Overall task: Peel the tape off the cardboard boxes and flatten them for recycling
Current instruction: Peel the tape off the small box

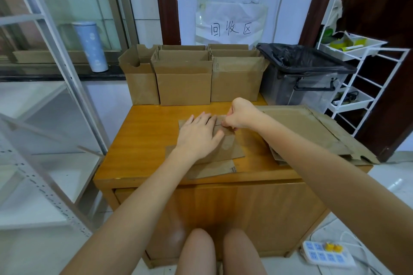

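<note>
Wooden bench (143,140) space is shared: three boxes (184,78) stand unflattened behind a flattened box (225,149), pressed by the open left hand (196,134); the right hand (240,116) pinches something, presumably tape, at its far edge. Flattened sheets (312,131) lie right of it.

Handwritten "回收区" on crumpled white paper sheet (231,27) taped to wall. Dark print on flattened cardboard (233,169) at bench edge, unreadable.
</note>
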`<state>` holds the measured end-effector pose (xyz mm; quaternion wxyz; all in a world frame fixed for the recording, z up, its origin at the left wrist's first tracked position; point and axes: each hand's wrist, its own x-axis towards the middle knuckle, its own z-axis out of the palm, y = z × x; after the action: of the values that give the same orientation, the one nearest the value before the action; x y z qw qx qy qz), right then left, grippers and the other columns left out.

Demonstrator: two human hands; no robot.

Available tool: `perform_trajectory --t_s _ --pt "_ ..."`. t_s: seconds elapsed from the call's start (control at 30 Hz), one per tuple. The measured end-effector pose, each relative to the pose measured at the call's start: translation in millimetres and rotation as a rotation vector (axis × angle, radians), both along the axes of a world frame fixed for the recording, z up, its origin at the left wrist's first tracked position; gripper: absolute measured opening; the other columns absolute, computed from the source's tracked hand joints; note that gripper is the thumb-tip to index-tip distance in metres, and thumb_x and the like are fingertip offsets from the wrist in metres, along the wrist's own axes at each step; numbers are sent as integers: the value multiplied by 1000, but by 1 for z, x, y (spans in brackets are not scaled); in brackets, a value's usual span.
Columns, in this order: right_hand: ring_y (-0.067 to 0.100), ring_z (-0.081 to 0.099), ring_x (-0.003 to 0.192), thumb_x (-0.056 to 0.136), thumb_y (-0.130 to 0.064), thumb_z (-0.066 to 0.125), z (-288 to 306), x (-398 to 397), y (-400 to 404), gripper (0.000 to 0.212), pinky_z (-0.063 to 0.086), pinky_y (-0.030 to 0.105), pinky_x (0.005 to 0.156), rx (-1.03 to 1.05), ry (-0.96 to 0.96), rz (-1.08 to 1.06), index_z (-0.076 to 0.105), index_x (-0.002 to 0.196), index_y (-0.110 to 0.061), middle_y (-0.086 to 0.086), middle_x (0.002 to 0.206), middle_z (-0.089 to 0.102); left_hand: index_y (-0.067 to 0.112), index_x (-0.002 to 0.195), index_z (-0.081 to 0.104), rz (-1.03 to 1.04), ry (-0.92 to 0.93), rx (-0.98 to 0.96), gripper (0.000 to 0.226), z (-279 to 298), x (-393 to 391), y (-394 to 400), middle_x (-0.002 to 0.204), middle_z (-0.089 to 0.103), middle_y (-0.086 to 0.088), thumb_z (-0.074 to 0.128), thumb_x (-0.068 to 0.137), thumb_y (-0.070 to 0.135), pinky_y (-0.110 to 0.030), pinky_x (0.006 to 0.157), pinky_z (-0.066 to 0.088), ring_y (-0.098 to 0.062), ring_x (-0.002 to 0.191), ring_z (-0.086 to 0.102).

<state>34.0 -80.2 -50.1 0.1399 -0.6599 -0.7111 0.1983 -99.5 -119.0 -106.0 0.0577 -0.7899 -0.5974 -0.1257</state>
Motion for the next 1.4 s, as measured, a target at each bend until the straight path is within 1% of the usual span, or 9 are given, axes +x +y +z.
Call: perform_trajectory --t_s 0.13,0.3,0.43,0.63,0.77,0.93,1.1,1.2,1.4 --pt "23 65 81 83 -16 61 0 -3 -5 11 55 31 70 103 -78 -30 65 86 -6 6 75 62 20 147 35 9 -6 37 55 0 -1 -1 149 39 0 25 100 47 -38 117 16 -15 139 32" --pt "23 62 82 84 -14 61 4 -3 -12 12 54 31 71 183 -141 -30 61 93 -7 6 86 61 21 146 37 11 2 54 54 -1 -2 -2 148 42 1 27 99 47 -37 116 19 -15 137 35" --pt "22 55 80 89 -26 54 -8 -2 -11 15 43 30 63 316 -285 20 50 90 -11 3 84 52 21 145 37 7 0 46 53 1 0 -3 147 42 0 26 99 46 -38 116 19 -16 137 35" --pt "22 65 82 91 -44 59 -8 17 12 46 57 38 77 62 -26 86 52 119 -8 6 101 64 17 143 40 -14 -6 29 52 3 2 -1 145 43 -2 28 99 42 -38 115 19 -18 135 36" --pt "24 68 78 88 -41 64 1 13 17 33 59 34 72 -6 6 172 64 100 -10 7 94 67 17 140 43 -10 11 49 50 1 2 -1 140 47 -2 29 99 42 -37 114 22 -18 131 41" --pt "19 64 77 88 -25 67 13 6 23 21 53 22 60 -59 -40 220 72 96 -6 7 87 67 19 142 42 -28 19 64 51 1 -1 -2 140 48 -1 29 99 43 -38 114 24 -18 130 42" --pt "27 68 83 90 -14 58 19 -2 26 19 57 33 73 -31 -251 284 69 91 2 12 81 64 19 143 40 -36 36 53 52 2 -2 -1 142 47 0 27 100 44 -37 115 26 -18 131 42" --pt "27 65 79 90 -18 57 19 -6 24 16 55 35 75 19 -358 301 61 82 -5 10 80 61 19 142 42 -41 45 61 52 2 -3 -1 141 48 0 28 99 45 -37 113 28 -18 129 43" --pt "24 63 89 95 -16 52 4 1 27 19 55 34 80 76 -350 312 64 106 -5 9 100 64 20 139 46 -76 45 79 61 1 -6 -2 139 50 0 18 93 49 -36 111 29 -17 127 46"
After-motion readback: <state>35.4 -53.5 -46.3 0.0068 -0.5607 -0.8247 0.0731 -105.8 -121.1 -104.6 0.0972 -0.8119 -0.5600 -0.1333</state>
